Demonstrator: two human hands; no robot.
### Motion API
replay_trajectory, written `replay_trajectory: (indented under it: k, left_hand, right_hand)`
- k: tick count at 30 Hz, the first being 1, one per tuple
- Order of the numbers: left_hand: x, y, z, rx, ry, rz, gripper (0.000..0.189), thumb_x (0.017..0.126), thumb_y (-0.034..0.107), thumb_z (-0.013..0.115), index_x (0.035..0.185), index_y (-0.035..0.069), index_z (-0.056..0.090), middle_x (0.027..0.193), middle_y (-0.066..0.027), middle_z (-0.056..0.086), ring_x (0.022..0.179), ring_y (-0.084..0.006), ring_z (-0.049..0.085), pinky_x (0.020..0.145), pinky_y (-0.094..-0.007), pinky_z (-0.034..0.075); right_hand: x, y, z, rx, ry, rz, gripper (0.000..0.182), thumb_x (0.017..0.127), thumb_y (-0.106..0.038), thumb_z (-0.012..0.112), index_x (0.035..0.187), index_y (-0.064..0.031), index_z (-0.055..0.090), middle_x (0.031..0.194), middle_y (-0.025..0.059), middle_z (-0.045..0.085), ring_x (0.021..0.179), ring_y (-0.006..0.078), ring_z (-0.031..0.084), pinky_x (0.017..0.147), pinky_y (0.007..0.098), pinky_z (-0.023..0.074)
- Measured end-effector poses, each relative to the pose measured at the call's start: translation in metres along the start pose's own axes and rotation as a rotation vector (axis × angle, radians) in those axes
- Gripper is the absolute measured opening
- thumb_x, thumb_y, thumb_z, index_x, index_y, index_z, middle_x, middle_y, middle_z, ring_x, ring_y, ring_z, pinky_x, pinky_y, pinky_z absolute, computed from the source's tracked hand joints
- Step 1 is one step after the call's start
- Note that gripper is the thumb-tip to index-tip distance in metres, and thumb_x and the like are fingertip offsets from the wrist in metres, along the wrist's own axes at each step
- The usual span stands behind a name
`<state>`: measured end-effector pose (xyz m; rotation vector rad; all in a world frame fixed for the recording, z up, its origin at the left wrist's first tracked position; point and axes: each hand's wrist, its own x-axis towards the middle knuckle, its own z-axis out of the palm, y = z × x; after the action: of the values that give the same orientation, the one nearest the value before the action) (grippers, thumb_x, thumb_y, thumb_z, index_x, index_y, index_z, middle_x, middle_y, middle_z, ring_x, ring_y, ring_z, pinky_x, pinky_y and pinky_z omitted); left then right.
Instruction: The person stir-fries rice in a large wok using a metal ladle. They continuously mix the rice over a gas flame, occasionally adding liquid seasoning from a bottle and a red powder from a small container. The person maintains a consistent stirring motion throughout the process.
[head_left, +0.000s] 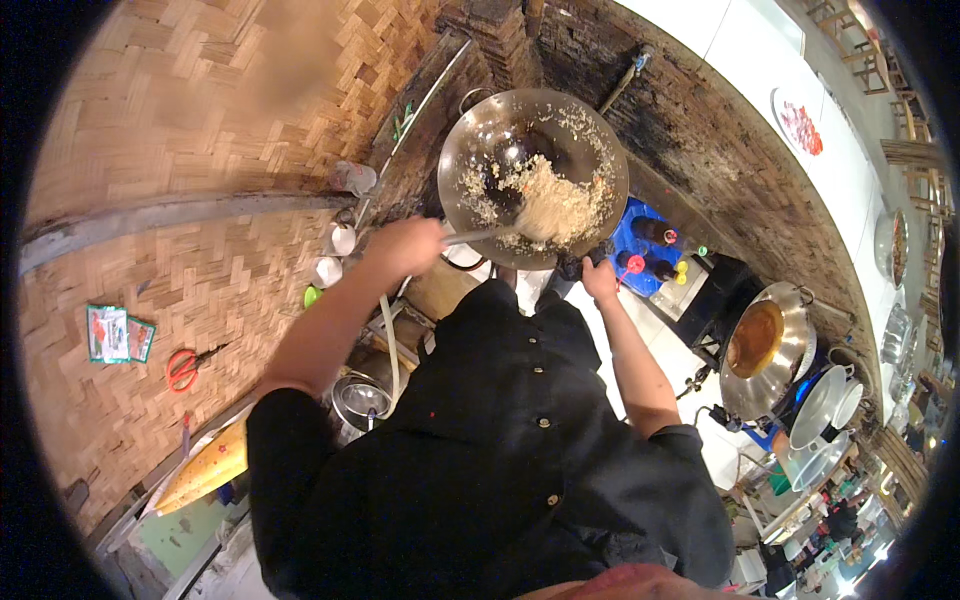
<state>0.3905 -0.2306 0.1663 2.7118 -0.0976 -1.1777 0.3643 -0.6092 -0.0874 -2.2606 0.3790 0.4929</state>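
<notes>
In front of me is a large metal wok (456, 161) with a ring handle at its far rim. A crumbly, pale brown food, probably fried rice (566, 199), lies mostly in its near right part, with grains scattered up the sides. My left hand (409, 246) is closed around the handle of a metal cooking utensil (480, 235), whose blurred head is in the food. My right hand (600, 279) grips the wok's near side at a dark cloth or covered handle (571, 266); which of these it is, I cannot tell.
Sauce bottles (652, 230) stand in a blue crate (637, 282) right of the wok. Farther right sits a pan of brown liquid (756, 341). Orange-handled scissors (182, 370) and packets (109, 334) are on the woven bamboo surface at left. Cups (341, 238) stand near my left forearm.
</notes>
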Motion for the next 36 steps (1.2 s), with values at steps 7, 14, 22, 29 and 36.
replay_trajectory:
  k: [7,14,22,29,36]
  left_hand:
    - [-0.035,0.073,0.044,-0.138,0.159,-0.232,0.036,0.102,0.032,0.054,0.132,0.017,0.067,0.118,-0.0201,0.071,0.108,-0.0412,0.067,0.096,-0.0504,0.052]
    - [-0.008,0.132,0.054,-0.246,0.040,-0.081,0.032,0.101,0.032,0.055,0.114,0.008,0.072,0.106,-0.0225,0.071,0.103,-0.0441,0.067,0.089,-0.0504,0.052]
    - [-0.038,0.103,0.088,-0.249,0.419,-0.192,0.033,0.101,0.030,0.056,0.126,0.012,0.070,0.115,-0.0238,0.070,0.112,-0.0415,0.066,0.095,-0.0519,0.052]
    - [-0.026,0.132,0.103,-0.023,0.230,-0.417,0.040,0.102,0.033,0.057,0.141,0.029,0.062,0.115,-0.0186,0.072,0.106,-0.0398,0.069,0.090,-0.0517,0.055]
    - [-0.037,0.111,0.127,-0.157,0.248,-0.567,0.045,0.104,0.039,0.049,0.148,0.034,0.053,0.110,-0.0203,0.072,0.100,-0.0409,0.070,0.087,-0.0530,0.056]
  right_hand:
    - [0.003,0.022,0.008,0.026,-0.041,0.031,0.051,0.090,-0.037,0.065,0.105,0.0122,0.066,0.103,0.0370,0.069,0.106,0.0483,0.067,0.095,0.0500,0.0518]
    - [0.011,0.028,0.003,-0.013,-0.124,-0.023,0.059,0.090,-0.042,0.064,0.108,0.0139,0.066,0.109,0.0377,0.067,0.110,0.0489,0.065,0.099,0.0495,0.0507]
    - [0.007,0.018,-0.001,0.078,-0.120,0.017,0.056,0.089,-0.040,0.067,0.109,0.0114,0.068,0.112,0.0365,0.067,0.112,0.0473,0.065,0.099,0.0492,0.0505]
    - [0.006,0.009,-0.010,0.082,-0.143,-0.002,0.054,0.088,-0.039,0.067,0.107,0.0119,0.067,0.108,0.0361,0.068,0.109,0.0488,0.066,0.098,0.0503,0.0513]
    - [0.021,0.025,-0.002,0.074,0.021,0.059,0.054,0.089,-0.038,0.069,0.102,0.0134,0.066,0.105,0.0377,0.068,0.106,0.0500,0.067,0.095,0.0509,0.0526]
